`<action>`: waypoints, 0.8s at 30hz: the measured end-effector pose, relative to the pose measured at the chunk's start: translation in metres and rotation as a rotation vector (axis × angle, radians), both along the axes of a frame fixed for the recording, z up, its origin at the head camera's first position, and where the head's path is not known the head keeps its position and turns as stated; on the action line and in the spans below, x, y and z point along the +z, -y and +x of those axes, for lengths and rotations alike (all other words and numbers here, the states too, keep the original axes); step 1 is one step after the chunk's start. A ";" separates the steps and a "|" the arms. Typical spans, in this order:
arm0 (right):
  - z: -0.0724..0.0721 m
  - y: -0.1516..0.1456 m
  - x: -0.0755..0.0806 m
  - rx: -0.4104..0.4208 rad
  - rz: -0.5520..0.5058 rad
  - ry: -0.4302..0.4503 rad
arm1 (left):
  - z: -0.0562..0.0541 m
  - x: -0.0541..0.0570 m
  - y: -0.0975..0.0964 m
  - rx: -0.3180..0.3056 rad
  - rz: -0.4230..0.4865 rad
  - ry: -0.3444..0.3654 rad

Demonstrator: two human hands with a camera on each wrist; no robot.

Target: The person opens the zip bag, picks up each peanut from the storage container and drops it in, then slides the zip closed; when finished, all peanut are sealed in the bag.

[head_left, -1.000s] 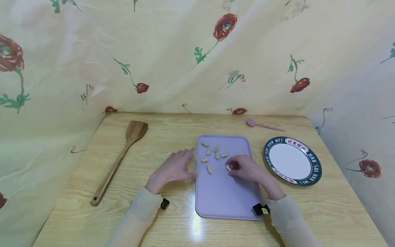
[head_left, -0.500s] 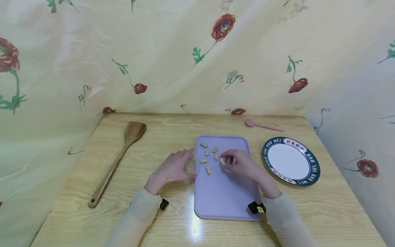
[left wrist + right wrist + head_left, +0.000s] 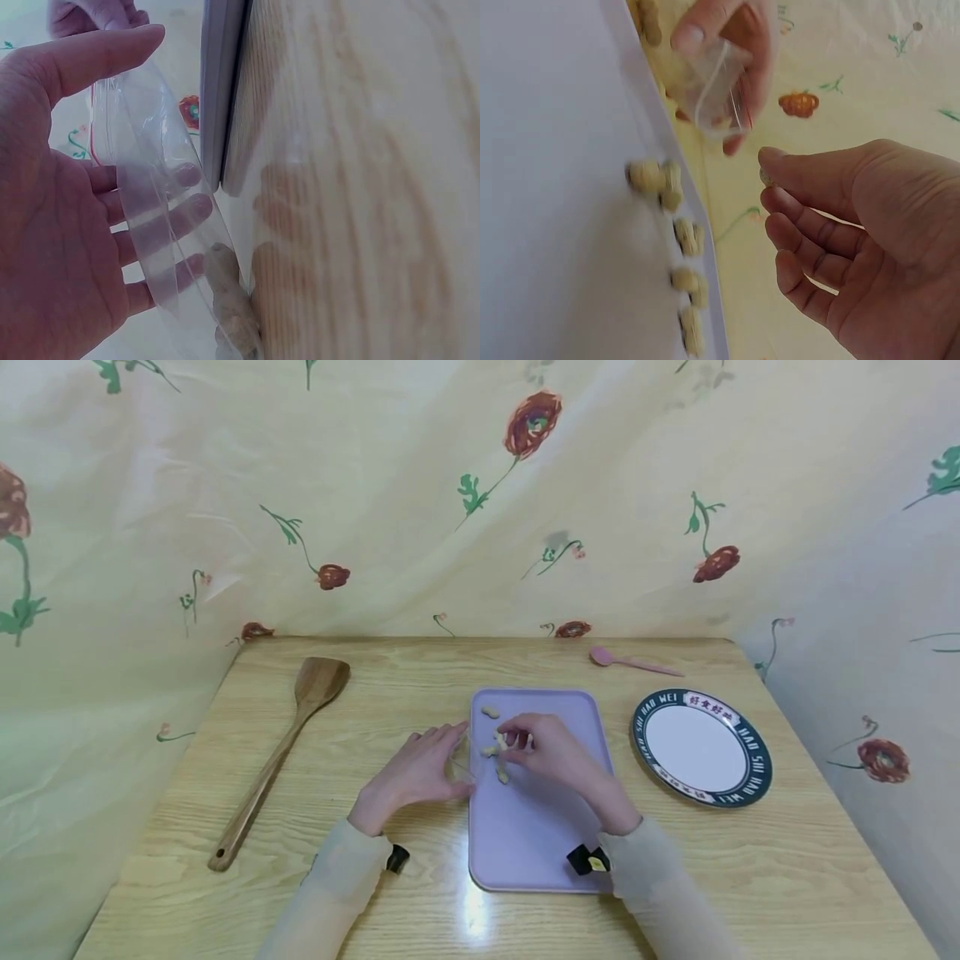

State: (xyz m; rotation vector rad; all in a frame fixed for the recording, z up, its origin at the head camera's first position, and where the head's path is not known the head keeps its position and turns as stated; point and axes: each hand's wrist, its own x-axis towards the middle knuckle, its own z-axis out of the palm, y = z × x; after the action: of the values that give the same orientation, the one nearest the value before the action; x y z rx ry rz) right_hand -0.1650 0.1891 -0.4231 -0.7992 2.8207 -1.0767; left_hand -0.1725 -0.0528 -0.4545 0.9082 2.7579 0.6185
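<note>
Beside the tray's left edge, my left hand [image 3: 412, 772] holds a clear zip bag [image 3: 150, 127], its thumb near the bag's mouth and its fingers behind the film. Peanuts [image 3: 231, 300] in their shells lie low in the bag. Above the purple tray [image 3: 536, 843], my right hand [image 3: 553, 752] pinches a peanut [image 3: 766, 178] between thumb and index finger, mostly covered by the fingertips. Several loose peanuts [image 3: 688, 237] lie on the tray; in the head view the right hand hides some of them.
At the left of the wooden table [image 3: 390, 685] lies a wooden turner [image 3: 277, 756]. A white plate with a dark rim [image 3: 643, 752] stands right of the tray. Behind it lies a pink spoon [image 3: 633, 663]. A flowered cloth [image 3: 405, 510] hangs behind the table.
My right hand has moved left across the tray with the pinched peanut, toward the bag. The left hand has stayed in place with the bag.
</note>
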 end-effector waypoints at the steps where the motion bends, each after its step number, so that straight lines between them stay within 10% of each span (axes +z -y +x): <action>1: 0.000 0.003 -0.001 0.007 -0.007 -0.006 | 0.000 0.000 0.000 0.000 0.001 -0.002; 24: 0.003 0.038 -0.011 -0.005 0.012 0.017 | 0.000 -0.001 0.001 -0.020 0.016 -0.010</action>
State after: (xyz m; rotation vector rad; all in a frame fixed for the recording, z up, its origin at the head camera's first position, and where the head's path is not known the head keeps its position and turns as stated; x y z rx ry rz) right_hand -0.1624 0.1509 -0.4339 -0.7784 2.8139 -1.0615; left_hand -0.1722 -0.0542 -0.4553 0.9438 2.7534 0.6345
